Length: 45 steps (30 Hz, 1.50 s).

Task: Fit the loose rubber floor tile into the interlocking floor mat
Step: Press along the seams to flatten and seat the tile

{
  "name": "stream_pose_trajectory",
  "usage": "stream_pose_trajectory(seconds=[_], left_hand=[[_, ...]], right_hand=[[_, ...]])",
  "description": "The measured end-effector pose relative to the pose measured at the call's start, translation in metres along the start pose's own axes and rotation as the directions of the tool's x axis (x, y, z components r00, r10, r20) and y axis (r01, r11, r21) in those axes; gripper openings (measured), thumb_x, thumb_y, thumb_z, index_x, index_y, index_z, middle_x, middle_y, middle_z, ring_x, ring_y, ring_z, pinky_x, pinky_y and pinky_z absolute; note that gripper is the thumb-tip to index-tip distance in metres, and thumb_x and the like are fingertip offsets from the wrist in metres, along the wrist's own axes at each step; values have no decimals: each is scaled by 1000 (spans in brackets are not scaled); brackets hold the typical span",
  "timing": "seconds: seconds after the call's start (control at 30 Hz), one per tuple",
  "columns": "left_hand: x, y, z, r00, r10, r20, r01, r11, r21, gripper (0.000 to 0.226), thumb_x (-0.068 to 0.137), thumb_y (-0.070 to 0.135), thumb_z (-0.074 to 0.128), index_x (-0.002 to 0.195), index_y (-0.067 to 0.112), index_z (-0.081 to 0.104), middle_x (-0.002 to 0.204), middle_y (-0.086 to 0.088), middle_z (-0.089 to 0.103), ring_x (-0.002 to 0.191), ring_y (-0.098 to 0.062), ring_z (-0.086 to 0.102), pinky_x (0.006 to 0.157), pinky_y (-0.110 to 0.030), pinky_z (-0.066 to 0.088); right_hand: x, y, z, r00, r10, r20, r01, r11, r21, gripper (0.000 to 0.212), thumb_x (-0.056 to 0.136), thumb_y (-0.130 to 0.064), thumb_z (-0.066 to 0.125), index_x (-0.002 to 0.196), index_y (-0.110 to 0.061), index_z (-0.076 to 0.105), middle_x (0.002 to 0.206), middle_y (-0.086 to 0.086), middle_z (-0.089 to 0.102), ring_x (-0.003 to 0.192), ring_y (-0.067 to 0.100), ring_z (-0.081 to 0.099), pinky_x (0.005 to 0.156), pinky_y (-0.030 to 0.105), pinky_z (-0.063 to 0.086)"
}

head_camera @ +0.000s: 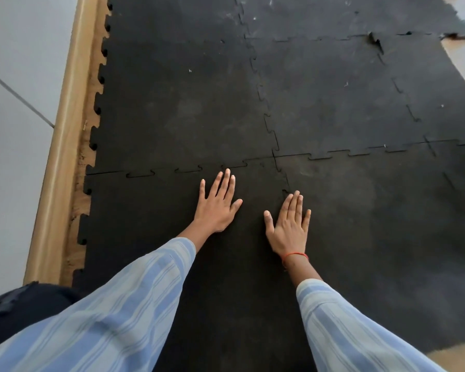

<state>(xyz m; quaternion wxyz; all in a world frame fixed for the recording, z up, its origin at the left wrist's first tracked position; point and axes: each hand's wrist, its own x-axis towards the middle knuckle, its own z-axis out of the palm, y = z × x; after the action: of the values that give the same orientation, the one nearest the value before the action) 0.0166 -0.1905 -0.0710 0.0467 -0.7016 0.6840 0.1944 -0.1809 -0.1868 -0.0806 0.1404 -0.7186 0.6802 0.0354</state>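
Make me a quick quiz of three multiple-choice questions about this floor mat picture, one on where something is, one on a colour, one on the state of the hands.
1. Where does the wooden skirting strip run?
A. along the left edge of the mat
B. across the middle of the mat
C. under the right hand

2. What colour is the thread on the right wrist?
A. green
B. red-orange
C. white

3. How are the hands on the near tile?
A. clenched in fists
B. pinching a tile corner
C. open and flat, palms down

Answers:
1 A, the strip lies beside the notched left edge of the mat.
2 B, the thread at the wrist is red-orange.
3 C, the left hand and right hand both rest with fingers spread on the near tile, holding nothing.
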Motion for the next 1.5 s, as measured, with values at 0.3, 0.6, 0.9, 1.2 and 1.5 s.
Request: stream_pose_trajectory(seconds=[0.3,0.6,0.9,1.2,1.5], left_hand=[[-6,-5,12,993,3,-115,-2,1000,7,67,97,56,8,150,21,-14,160,1,-19,146,-17,-14,115,-47,-10],[-20,-4,23,958,-8,-287,5,1000,-12,64,97,52,19,152,18,19,161,-2,13,147,-21,14,117,-48,11],[-22,-6,21,954,-10,-299,-6,999,-52,60,97,47,31,150,18,27,160,-2,18,146,-19,17,117,-47,11],[-21,-3,22,949,-23,-315,6,998,-57,59,97,45,34,149,17,30,159,-3,20,146,-21,18,117,-48,11],[-28,-11,21,917,-69,-392,13,989,-144,56,93,43,49,139,12,45,153,-6,35,140,-25,32,115,-46,19]], right_hand=[[-10,7,-9,999,-28,46,27,1000,15,73,98,-52,19,151,-9,-9,160,7,-14,147,18,-16,119,39,-11],[-47,17,3,982,-107,-153,117,991,57,65,97,-44,17,150,-5,21,159,7,16,148,18,11,121,36,7],[-88,29,1,969,-158,-192,188,971,150,57,96,-37,32,140,-4,45,151,9,38,142,22,31,118,34,17],[-140,47,17,980,-74,-186,91,992,83,63,89,-49,43,139,-10,46,151,8,39,140,24,32,114,38,24],[-164,49,24,967,38,-252,-4,991,133,52,91,-41,40,130,-12,56,142,9,49,134,26,38,111,42,33]])
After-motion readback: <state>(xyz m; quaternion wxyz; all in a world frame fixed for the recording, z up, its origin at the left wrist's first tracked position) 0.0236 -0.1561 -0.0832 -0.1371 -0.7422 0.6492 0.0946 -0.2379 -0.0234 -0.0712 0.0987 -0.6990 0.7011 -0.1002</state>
